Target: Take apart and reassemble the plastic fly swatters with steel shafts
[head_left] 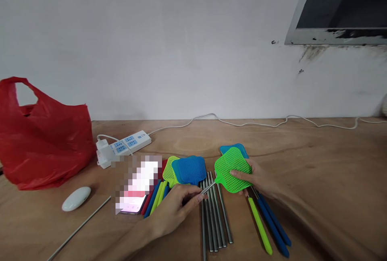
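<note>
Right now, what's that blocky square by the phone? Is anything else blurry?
Head view: a blocky mosaic patch partly covers the glowing phone; the green plastic mesh swatter head in the right hand and thin silver metal rod in the left hand look sharp; light soft, shadows faint.

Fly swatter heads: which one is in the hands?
The bright green head, gripped by the right hand, left hand on its metal rod; the blue head and yellow-green head lie on the table.
</note>
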Available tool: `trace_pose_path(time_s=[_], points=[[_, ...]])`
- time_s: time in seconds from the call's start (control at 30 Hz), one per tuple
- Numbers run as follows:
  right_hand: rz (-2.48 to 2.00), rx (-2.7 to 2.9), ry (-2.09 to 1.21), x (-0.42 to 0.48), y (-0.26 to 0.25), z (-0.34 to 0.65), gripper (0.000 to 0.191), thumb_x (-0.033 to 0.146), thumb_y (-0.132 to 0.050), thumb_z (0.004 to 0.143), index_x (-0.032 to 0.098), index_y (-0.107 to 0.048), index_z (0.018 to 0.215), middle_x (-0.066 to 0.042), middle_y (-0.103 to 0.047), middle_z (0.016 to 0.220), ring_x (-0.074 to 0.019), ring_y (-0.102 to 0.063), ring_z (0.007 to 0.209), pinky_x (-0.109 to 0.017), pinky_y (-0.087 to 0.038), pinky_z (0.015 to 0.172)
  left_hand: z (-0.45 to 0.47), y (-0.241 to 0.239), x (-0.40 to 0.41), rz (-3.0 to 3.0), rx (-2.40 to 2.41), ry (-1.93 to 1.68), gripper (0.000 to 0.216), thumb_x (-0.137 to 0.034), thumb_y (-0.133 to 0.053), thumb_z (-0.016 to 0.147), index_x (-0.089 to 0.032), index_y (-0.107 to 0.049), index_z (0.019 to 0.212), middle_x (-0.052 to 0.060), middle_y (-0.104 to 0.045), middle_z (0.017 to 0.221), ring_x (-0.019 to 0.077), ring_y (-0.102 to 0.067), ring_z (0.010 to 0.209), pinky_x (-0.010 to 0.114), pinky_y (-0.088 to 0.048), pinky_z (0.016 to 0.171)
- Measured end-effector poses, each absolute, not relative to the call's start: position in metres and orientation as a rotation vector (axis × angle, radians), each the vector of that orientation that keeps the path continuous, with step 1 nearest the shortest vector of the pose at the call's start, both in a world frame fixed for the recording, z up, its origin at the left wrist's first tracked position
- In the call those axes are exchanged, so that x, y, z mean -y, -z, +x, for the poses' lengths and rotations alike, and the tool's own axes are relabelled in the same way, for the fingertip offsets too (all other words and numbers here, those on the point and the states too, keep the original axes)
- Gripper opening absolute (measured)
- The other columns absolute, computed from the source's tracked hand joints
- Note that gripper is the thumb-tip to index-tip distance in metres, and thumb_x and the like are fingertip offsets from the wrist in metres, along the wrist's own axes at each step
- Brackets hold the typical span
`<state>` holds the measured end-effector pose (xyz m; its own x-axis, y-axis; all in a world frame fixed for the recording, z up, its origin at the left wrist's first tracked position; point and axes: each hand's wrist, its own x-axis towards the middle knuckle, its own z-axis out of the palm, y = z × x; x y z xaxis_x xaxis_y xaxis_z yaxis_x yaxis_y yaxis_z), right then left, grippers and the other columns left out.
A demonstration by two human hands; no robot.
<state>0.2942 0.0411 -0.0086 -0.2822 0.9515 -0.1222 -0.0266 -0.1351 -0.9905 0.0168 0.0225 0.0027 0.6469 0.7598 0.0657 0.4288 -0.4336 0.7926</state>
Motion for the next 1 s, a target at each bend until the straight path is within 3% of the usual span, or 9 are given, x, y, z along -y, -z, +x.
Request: trace_pose_path(time_s=[0.23, 0.43, 0.6, 0.77, 1.0], points=[[-1.126, 1.314, -1.58, -0.039, 0.004, 0.294, 0.044, 0.042, -0.087, 0.064, 0.012, -0.069, 0.09, -0.006, -0.074, 0.069, -0.015, -0.065, 0.046, -0.02, -0.048, 0.034, 0.018, -0.007, -0.02, 2.083, -0.902, -0.48, 0.049, -0.053, -0.04, 0.101, -0.017, -0.07, 0.086, -0.003, -0.046, 0.064, 0.0129, -0.038, 0.06, 0.024, -0.029, 0.055], [-1.12, 1.266, -1.493, -0.046, 0.003, 0.305, 0.04, 0.047, -0.083, 0.07, 0.014, -0.069, 0.087, -0.005, -0.072, 0.063, -0.0137, -0.062, 0.042, -0.018, -0.043, 0.031, 0.011, -0.014, -0.02, 1.914, -0.925, -0.357, 0.044, -0.057, -0.043, 0.098, -0.019, -0.06, 0.113, -0.002, -0.055, 0.076, 0.0131, -0.052, 0.061, 0.021, -0.04, 0.051], [-1.144, 1.247, -1.46, -0.05, -0.002, 0.315, 0.036, 0.045, -0.084, 0.068, 0.014, -0.07, 0.08, -0.004, -0.071, 0.058, -0.0133, -0.062, 0.04, -0.018, -0.043, 0.033, 0.005, -0.02, -0.025, 2.132, -1.008, -0.327, 0.039, -0.046, -0.037, 0.102, -0.019, -0.064, 0.096, 0.0, -0.06, 0.074, 0.0181, -0.057, 0.074, 0.028, -0.044, 0.069], [-1.157, 1.252, -1.468, -0.048, -0.001, 0.309, 0.041, 0.047, -0.086, 0.064, 0.014, -0.071, 0.081, -0.005, -0.072, 0.06, -0.015, -0.062, 0.04, -0.02, -0.042, 0.031, 0.001, -0.013, -0.024, 2.151, -1.029, -0.322, 0.032, -0.04, -0.036, 0.102, -0.024, -0.057, 0.121, 0.006, -0.066, 0.114, 0.0246, -0.057, 0.103, 0.036, -0.042, 0.09], [-1.112, 1.271, -1.443, -0.042, 0.001, 0.303, 0.04, 0.049, -0.085, 0.065, 0.015, -0.07, 0.081, -0.003, -0.07, 0.057, -0.0137, -0.06, 0.04, -0.02, -0.043, 0.033, -0.004, -0.01, -0.023, 2.152, -1.003, -0.292, 0.033, -0.041, -0.034, 0.103, -0.025, -0.054, 0.122, 0.006, -0.064, 0.113, 0.0248, -0.056, 0.105, 0.037, -0.043, 0.093]])
